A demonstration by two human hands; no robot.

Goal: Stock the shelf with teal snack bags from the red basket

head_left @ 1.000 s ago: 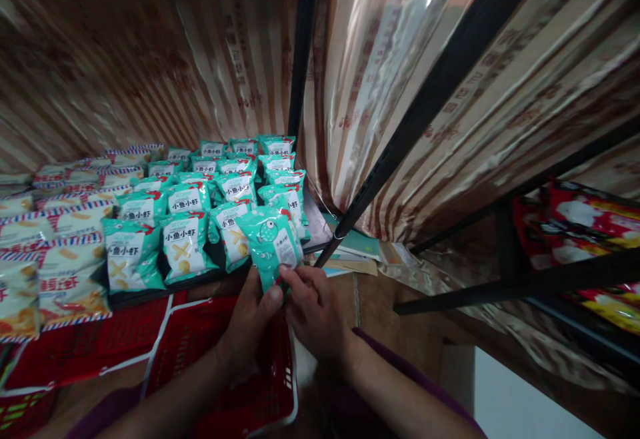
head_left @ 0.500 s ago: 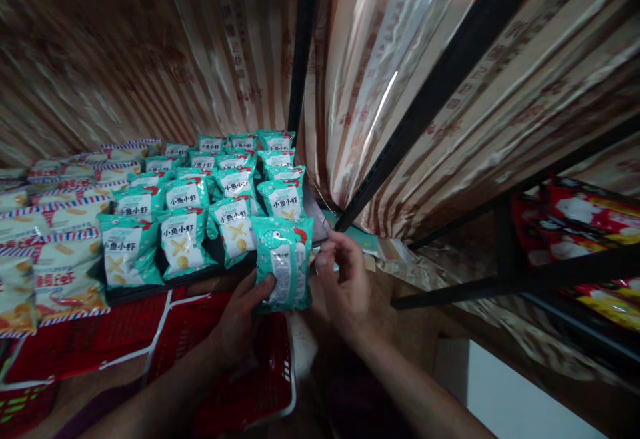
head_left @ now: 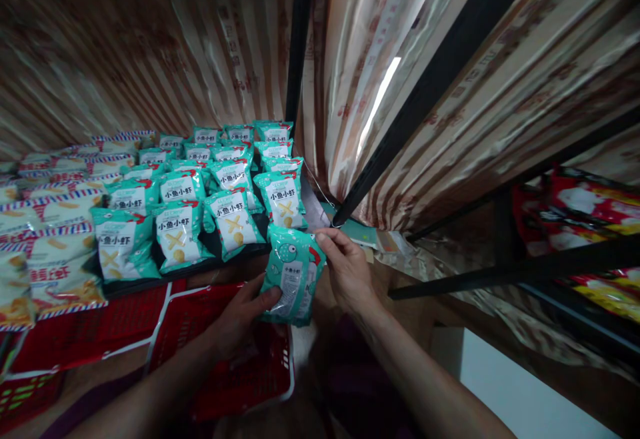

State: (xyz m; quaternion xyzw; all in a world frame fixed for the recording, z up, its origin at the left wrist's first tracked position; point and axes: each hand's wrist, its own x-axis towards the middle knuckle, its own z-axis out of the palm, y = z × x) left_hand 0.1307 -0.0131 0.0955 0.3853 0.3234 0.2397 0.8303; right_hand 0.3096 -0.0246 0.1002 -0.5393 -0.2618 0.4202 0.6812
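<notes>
A teal snack bag (head_left: 293, 276) hangs between my two hands, its printed back turned toward me and slightly tilted. My left hand (head_left: 247, 309) grips its lower left side, thumb on the front. With thumb and fingers, my right hand (head_left: 345, 262) pinches the upper right corner. Just beyond the held bag, rows of matching teal snack bags (head_left: 177, 232) stand upright on a dark shelf (head_left: 220, 260), white labels facing out. To their left are cream snack bags (head_left: 65, 272) with red-and-blue striped edges.
Red shopping baskets (head_left: 220, 349) with pale rims sit below the shelf. A black metal post (head_left: 380, 152) slants up on the right, before striped curtains (head_left: 240, 39). Red and yellow packets (head_left: 590, 212) lie on another rack at right. A white box (head_left: 520, 386) stands at lower right.
My right hand has closed onto the bag's upper right corner, where it was apart from it before. The held bag has moved slightly right and down and tilted.
</notes>
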